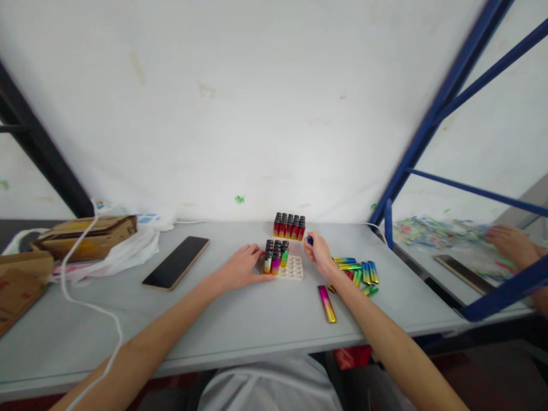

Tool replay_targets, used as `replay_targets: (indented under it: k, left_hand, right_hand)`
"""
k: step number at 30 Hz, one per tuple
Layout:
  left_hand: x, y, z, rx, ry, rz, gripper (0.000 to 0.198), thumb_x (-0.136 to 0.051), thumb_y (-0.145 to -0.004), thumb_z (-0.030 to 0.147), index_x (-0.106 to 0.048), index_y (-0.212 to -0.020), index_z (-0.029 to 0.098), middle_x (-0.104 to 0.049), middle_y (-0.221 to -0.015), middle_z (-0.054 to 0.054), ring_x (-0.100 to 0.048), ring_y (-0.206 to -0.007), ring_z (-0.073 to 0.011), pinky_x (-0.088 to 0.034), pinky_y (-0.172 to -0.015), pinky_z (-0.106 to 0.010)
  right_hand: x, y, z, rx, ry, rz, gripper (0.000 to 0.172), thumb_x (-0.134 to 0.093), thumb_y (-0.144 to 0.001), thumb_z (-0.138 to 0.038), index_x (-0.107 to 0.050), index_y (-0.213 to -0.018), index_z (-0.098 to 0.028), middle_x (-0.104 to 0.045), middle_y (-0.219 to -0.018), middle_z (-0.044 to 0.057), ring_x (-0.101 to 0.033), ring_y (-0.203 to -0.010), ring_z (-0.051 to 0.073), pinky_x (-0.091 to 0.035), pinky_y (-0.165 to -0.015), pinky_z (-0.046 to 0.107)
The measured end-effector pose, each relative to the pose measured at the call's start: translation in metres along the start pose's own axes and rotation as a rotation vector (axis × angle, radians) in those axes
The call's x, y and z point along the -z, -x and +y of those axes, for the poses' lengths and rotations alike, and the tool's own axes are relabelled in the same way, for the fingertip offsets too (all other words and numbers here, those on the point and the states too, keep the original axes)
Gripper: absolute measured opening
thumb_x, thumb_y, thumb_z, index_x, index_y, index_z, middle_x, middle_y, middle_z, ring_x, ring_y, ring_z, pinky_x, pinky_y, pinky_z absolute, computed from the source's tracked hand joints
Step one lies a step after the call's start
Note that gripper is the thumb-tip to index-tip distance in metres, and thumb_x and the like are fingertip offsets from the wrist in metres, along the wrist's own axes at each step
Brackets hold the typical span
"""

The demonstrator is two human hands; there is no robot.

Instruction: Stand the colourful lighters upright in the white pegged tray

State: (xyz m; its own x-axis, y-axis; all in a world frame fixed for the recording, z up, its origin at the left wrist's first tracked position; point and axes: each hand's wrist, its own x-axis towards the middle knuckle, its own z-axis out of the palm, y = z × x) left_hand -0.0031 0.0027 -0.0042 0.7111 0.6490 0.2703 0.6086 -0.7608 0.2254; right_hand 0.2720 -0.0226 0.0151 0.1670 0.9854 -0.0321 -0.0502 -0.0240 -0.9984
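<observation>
My left hand [245, 266] rests on the table at the left side of a white tray with round holes [295, 268], its thumb and fingers around that end. Upright lighters [276, 257] with dark tops and bright metallic bodies fill the tray's left part; holes on the right show bare. My right hand [319, 252] is closed just right of the tray, around a lighter [310, 240] of which only a dark blue end shows. Under and beside my right forearm lies a loose pile of shiny lighters [366, 273]. A pink and gold lighter [327, 304] lies nearer the table edge.
Behind the tray stands a block of red lighters [289, 226]. A phone [176, 264] lies at left, by cardboard boxes [85, 237], a plastic bag and a white cable [92, 302]. Past the blue frame [428, 131], another person's hand [511, 242] is near a second phone [463, 274].
</observation>
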Motion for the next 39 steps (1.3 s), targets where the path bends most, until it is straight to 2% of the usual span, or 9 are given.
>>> replay_targets:
  k: [5, 8, 10, 13, 17, 21, 23, 27, 39]
  left_hand:
    - [-0.001, 0.0, -0.001, 0.011, 0.003, 0.005, 0.064, -0.07, -0.088, 0.08, -0.071, -0.112, 0.021, -0.067, -0.112, -0.012, -0.066, -0.106, -0.0326, -0.057, -0.1, -0.047]
    - [-0.002, 0.0, -0.001, 0.003, 0.003, 0.002, 0.067, -0.068, -0.089, 0.082, -0.071, -0.115, 0.02, -0.067, -0.114, -0.013, -0.066, -0.108, -0.0333, -0.056, -0.102, -0.049]
    - [-0.002, 0.0, -0.001, 0.0, 0.002, -0.004, 0.068, -0.067, -0.09, 0.082, -0.071, -0.116, 0.019, -0.067, -0.115, -0.013, -0.066, -0.109, -0.0337, -0.056, -0.103, -0.049]
    - [-0.002, 0.001, 0.0, -0.004, 0.009, 0.007, 0.068, -0.067, -0.09, 0.082, -0.071, -0.117, 0.019, -0.068, -0.116, -0.014, -0.066, -0.109, -0.0337, -0.055, -0.103, -0.048]
    - [-0.001, 0.001, 0.001, 0.006, 0.014, 0.009, 0.068, -0.068, -0.09, 0.08, -0.071, -0.118, 0.019, -0.068, -0.116, -0.014, -0.066, -0.109, -0.034, -0.054, -0.103, -0.047]
    - [0.0, 0.001, 0.003, 0.012, 0.017, -0.007, 0.067, -0.07, -0.09, 0.079, -0.071, -0.119, 0.018, -0.068, -0.117, -0.014, -0.066, -0.11, -0.0337, -0.053, -0.102, -0.045]
    - [0.0, 0.0, 0.003, 0.01, 0.023, -0.001, 0.066, -0.071, -0.09, 0.078, -0.071, -0.117, 0.018, -0.068, -0.116, -0.014, -0.065, -0.109, -0.0337, -0.053, -0.102, -0.046]
    - [-0.001, 0.001, 0.002, 0.009, 0.035, 0.014, 0.065, -0.07, -0.089, 0.079, -0.072, -0.115, 0.019, -0.068, -0.114, -0.013, -0.064, -0.106, -0.0333, -0.053, -0.1, -0.046]
    - [0.003, 0.001, 0.007, 0.02, 0.016, -0.008, 0.065, -0.07, -0.09, 0.078, -0.072, -0.114, 0.018, -0.067, -0.115, -0.014, -0.065, -0.109, -0.0346, -0.053, -0.102, -0.046]
  right_hand:
    - [-0.002, 0.003, 0.002, 0.033, 0.021, -0.017, 0.05, -0.047, -0.095, -0.06, -0.033, -0.06, -0.027, -0.027, -0.049, -0.007, -0.015, -0.044, 0.009, -0.012, -0.042, 0.025]
    - [-0.003, 0.003, 0.003, 0.063, 0.045, -0.036, 0.06, -0.05, -0.092, -0.075, -0.038, -0.06, -0.027, -0.027, -0.05, -0.007, -0.018, -0.044, 0.009, -0.015, -0.043, 0.026]
    - [-0.004, 0.002, 0.003, 0.094, 0.065, -0.07, 0.067, -0.049, -0.088, -0.088, -0.049, -0.064, -0.025, -0.027, -0.052, -0.008, -0.02, -0.045, 0.01, -0.017, -0.044, 0.027]
    - [-0.004, 0.004, 0.001, 0.201, 0.088, -0.123, 0.076, -0.046, -0.085, -0.096, -0.065, -0.085, -0.022, -0.033, -0.059, -0.006, -0.027, -0.047, 0.012, -0.023, -0.045, 0.028]
    - [-0.004, 0.012, -0.003, 0.409, 0.243, -0.147, 0.062, -0.046, -0.098, -0.084, -0.064, -0.108, -0.025, -0.05, -0.072, -0.002, -0.048, -0.059, 0.017, -0.043, -0.055, 0.03]
    - [-0.004, 0.022, -0.008, 0.664, 0.453, -0.101, 0.042, -0.057, -0.102, -0.066, -0.062, -0.102, -0.024, -0.064, -0.096, 0.005, -0.062, -0.086, 0.021, -0.054, -0.078, 0.034]
    - [-0.005, 0.026, -0.01, 0.742, 0.525, -0.119, 0.037, -0.06, -0.103, -0.059, -0.065, -0.1, -0.023, -0.065, -0.095, 0.005, -0.062, -0.087, 0.022, -0.053, -0.082, 0.035]
    - [-0.007, 0.031, -0.009, 0.686, 0.597, -0.222, 0.031, -0.063, -0.102, -0.056, -0.064, -0.102, -0.024, -0.061, -0.075, -0.001, -0.057, -0.069, 0.019, -0.048, -0.069, 0.031]
    - [-0.009, 0.033, -0.005, 0.654, 0.599, -0.293, 0.028, -0.068, -0.099, -0.052, -0.06, -0.103, -0.025, -0.067, -0.081, -0.001, -0.061, -0.07, 0.018, -0.049, -0.067, 0.03]
